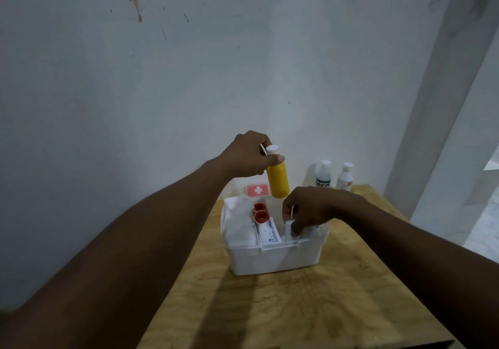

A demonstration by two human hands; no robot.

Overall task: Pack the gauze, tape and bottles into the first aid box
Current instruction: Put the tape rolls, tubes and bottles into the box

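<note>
The white first aid box (275, 261) stands open on the wooden table, its clear lid with a red cross label (258, 190) tipped back. Inside lie white gauze (239, 223) on the left, two red tape rolls (261, 213) and a white tube (267, 234) in the middle. My left hand (249, 154) holds a yellow bottle (277, 177) with a white cap upright above the box. My right hand (310, 209) reaches into the right compartment, fingers closed on a small white bottle (289, 230).
Two white bottles (323, 173) (345, 176) stand at the table's far edge behind the box. A stained wall rises close behind. The wooden table (310, 308) extends toward me; its right edge drops off beside a pale pillar.
</note>
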